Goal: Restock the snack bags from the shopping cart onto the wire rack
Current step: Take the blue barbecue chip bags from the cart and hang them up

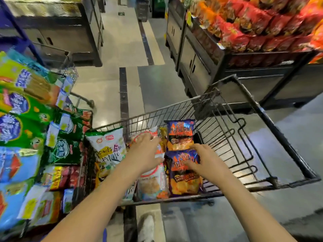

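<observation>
Down at the near end of the black wire shopping cart (272, 123), both hands are on bags. Head cam is the only angle, so here goes.

Left hand (145, 151) lies with its fingers stretched out on top of a white snack bag with a red ring printed on it (152, 180). It's not clenched and isn't gripping anything as far as I can see. Right hand (204, 161) is spread over the nearer of two purple-and-orange chip bags (185, 182), fingertips pressing the front, fingers loose, no real grasp either. The second purple-and-orange bag (180, 135) lies just beyond it, end to end.

So that's two purple ones. I count two red rings on the white side, so probably two white bags in a row, but the left hand covers the join. One more white bag with a yellow label (108, 149) leans at the cart's left side, and one yellowish bag (163, 138) pokes up between the rows.

Tall wire rack (79, 97) stands just left of the cart, packed with green bags (22, 130) and blue bags (17, 163), too blurry to count. Far right there's one display of red and orange packs (244, 23).
</observation>
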Demonstrator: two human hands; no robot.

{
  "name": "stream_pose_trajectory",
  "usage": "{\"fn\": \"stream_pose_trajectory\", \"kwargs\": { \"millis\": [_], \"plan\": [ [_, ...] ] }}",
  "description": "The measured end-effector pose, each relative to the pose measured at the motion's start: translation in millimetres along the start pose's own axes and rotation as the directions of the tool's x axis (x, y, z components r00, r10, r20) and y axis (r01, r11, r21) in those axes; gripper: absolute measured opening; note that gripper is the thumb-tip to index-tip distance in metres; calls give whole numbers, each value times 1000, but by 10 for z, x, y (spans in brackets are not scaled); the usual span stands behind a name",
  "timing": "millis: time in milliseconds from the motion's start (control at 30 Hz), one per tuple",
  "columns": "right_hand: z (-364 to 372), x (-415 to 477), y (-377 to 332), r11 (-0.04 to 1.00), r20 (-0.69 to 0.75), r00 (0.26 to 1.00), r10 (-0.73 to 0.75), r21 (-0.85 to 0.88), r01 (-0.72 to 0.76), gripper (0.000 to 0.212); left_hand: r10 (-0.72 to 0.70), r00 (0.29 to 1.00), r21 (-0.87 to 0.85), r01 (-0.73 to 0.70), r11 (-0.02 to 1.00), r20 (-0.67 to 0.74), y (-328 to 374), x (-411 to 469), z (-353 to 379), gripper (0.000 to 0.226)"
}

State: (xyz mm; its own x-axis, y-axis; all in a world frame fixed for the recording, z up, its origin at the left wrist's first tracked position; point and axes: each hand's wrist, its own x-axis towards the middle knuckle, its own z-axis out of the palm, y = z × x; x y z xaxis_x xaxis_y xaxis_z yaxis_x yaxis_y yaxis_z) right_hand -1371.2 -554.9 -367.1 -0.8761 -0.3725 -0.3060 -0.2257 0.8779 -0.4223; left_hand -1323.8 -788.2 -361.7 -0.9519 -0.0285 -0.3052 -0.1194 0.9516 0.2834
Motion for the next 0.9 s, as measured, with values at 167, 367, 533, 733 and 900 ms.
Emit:
{"fn": "stream_pose_trajectory", "kwargs": {
  "millis": [167,367,533,733,900],
  "plan": [
    [110,303,122,998,42,998,53,29,-54,66,11,993,-13,-10,1000,114,-55,340,179,67],
    [355,561,422,996,95,993,70,49,-75,63,-11,977,-135,41,990,213,-47,581,540,70],
    [479,719,669,990,115,988,101,91,-111,64,-16,937,-310,132,941,350,-44,718,1002,81],
    [585,848,905,983,105,986,129,114,-140,64,-39,888,-522,304,797,458,120,922,1560,66],
    [662,918,1053,979,119,983,142,132,-157,65,-25,855,-657,416,629,518,185,1095,1940,57]
  ]
}}
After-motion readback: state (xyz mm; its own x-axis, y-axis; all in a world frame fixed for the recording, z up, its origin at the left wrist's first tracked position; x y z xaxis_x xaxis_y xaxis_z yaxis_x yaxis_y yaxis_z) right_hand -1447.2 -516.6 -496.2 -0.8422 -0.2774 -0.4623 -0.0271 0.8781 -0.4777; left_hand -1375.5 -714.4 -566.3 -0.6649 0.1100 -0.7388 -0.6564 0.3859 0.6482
